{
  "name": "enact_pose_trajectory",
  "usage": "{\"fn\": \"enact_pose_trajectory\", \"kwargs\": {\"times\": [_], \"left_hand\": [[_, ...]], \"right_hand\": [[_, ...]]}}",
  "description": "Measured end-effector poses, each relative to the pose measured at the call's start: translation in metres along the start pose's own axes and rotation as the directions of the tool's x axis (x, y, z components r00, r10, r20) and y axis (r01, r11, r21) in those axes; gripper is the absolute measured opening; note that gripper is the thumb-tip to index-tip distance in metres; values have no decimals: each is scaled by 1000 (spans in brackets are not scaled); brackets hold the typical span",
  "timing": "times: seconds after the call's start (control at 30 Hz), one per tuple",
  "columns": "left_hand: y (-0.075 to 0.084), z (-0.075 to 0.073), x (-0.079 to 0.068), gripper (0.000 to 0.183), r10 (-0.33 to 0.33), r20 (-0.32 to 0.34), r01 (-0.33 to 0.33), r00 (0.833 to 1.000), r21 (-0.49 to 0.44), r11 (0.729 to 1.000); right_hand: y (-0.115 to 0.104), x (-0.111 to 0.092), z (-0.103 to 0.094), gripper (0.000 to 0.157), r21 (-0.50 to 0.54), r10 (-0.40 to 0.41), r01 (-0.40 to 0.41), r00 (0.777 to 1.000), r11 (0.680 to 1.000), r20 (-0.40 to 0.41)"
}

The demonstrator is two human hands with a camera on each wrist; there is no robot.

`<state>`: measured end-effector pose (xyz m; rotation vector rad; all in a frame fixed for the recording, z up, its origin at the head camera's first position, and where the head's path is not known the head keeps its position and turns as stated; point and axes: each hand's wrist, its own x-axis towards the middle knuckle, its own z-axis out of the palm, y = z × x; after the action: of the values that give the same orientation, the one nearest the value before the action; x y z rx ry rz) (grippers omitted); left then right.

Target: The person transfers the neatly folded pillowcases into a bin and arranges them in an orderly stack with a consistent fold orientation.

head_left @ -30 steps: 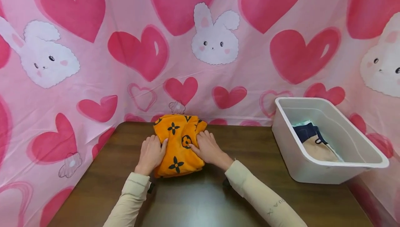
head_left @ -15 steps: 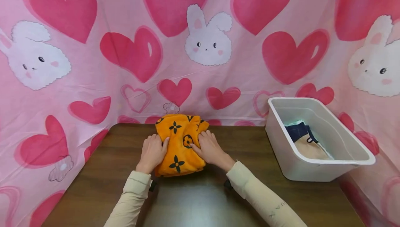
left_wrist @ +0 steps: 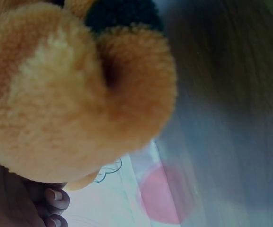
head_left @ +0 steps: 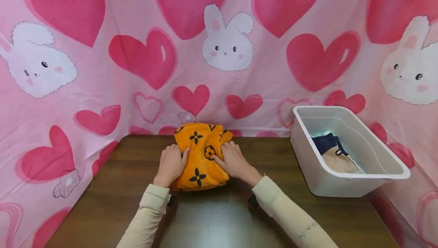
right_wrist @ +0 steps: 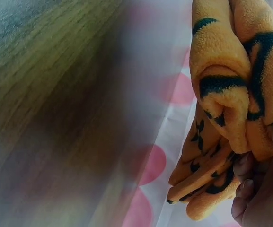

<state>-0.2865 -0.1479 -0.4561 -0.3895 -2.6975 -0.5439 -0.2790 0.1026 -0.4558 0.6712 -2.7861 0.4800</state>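
Observation:
A folded orange fleece cloth (head_left: 202, 160) with dark flower prints is held at the far side of the brown table. My left hand (head_left: 171, 162) grips its left edge, thumb lying over the front face. On the opposite edge my right hand (head_left: 236, 160) holds on in the same way, its thumb near the round flower print. The left wrist view is filled by a thick rolled fold of the fleece (left_wrist: 79, 94), with fingertips (left_wrist: 57, 196) behind it. Stacked folds of the cloth (right_wrist: 221, 90) show in the right wrist view, where curled fingers (right_wrist: 245, 189) press against them.
On the right of the brown table (head_left: 113, 195) stands a deep pale grey bin (head_left: 315, 168). Inside it lie a navy and beige folded garment (head_left: 337, 157) and something pale green. A pink curtain (head_left: 143, 81) with hearts and rabbits hangs behind the table's back edge.
The head view has swung slightly right since the first frame. Over the last half second, both hands have shifted a little to the right with the cloth, their hold unchanged.

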Motion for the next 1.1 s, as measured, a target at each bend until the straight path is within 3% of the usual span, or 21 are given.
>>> {"fn": "enact_pose_trajectory", "kwargs": {"times": [0.23,1.1], "left_hand": [[8,2,-3,44,-13,30,14,999,-20,1000],[24,-4,5,42,30,4,-29,1000,-58,998]], "right_hand": [[3,-8,-3,42,32,11,-11,1000,999,21],[11,-16,-23,38,46,16,-15,1000,999,-12]]}}
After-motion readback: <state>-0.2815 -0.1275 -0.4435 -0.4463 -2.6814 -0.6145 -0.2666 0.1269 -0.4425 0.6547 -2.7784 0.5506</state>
